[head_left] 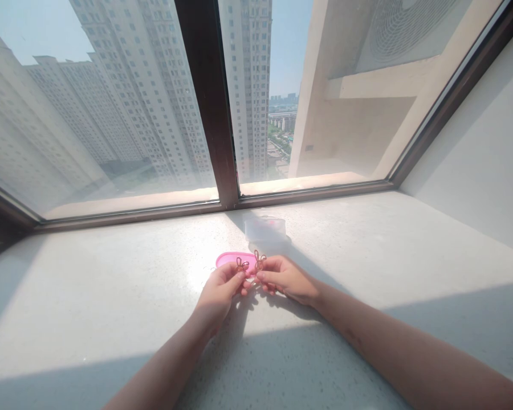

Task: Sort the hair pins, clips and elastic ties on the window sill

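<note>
My left hand (221,289) pinches a small brown looped piece (241,264), its thin loops standing up above the thumb and fingertip. Close beside it, my right hand (289,280) grips a similar small looped piece (259,261) between thumb and fingers. The loops look like bent wire or cord; their exact kind is too small to tell. Both hands are held just over the white sill, fingertips almost meeting. A pink oval lid (226,258) lies right behind them, partly covered by the fingers.
Beyond the lid stands a translucent plastic box (265,230) with something faintly pink at its rim. The pale speckled sill (111,296) runs to a brown window frame (228,193). A white wall (474,154) bounds the right side. Sunlight and shadow bands cross the surface.
</note>
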`<action>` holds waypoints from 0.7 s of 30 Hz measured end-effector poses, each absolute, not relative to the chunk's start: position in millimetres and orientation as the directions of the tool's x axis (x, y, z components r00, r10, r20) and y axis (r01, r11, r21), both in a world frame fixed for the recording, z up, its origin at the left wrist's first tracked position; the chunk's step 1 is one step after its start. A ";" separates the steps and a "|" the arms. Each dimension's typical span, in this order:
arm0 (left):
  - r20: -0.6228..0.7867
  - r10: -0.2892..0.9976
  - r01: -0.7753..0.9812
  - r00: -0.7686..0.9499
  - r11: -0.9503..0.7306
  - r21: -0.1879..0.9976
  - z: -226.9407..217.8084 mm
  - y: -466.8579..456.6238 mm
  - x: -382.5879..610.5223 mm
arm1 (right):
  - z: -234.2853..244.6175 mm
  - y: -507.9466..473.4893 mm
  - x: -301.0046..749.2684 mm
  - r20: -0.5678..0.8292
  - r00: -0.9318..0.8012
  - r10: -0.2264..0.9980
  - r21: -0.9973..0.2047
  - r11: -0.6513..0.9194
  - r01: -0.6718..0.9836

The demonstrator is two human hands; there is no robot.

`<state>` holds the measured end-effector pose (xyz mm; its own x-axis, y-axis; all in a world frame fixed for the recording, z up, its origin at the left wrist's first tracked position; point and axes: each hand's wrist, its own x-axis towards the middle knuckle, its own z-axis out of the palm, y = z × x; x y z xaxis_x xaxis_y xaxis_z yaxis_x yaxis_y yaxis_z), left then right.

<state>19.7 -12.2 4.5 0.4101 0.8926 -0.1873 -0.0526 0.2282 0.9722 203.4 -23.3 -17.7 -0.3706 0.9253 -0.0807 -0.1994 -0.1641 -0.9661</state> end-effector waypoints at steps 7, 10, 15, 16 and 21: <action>-0.188 0.877 -0.151 0.442 0.279 0.948 3.0 -13.3 19.9 | -17.8 -22.6 203.0 -0.066 -0.356 0.932 -0.978 -0.132 -0.164; -0.211 0.874 -0.146 0.437 0.301 0.942 3.5 -13.4 19.5 | -14.8 -23.4 202.9 -0.080 -0.370 0.925 -0.976 -0.149 -0.162; -0.222 0.890 -0.105 0.397 0.285 0.953 5.4 -13.5 19.6 | -12.8 -24.0 203.0 -0.066 -0.382 0.922 -0.978 -0.136 -0.159; -0.209 0.896 -0.100 0.391 0.267 0.958 5.3 -13.0 19.6 | -13.9 -23.8 203.3 -0.058 -0.382 0.922 -0.979 -0.127 -0.160; -0.165 0.894 -0.089 0.416 0.221 0.971 4.1 -11.5 19.3 | -20.3 -23.0 205.1 -0.070 -0.368 0.927 -0.984 -0.125 -0.130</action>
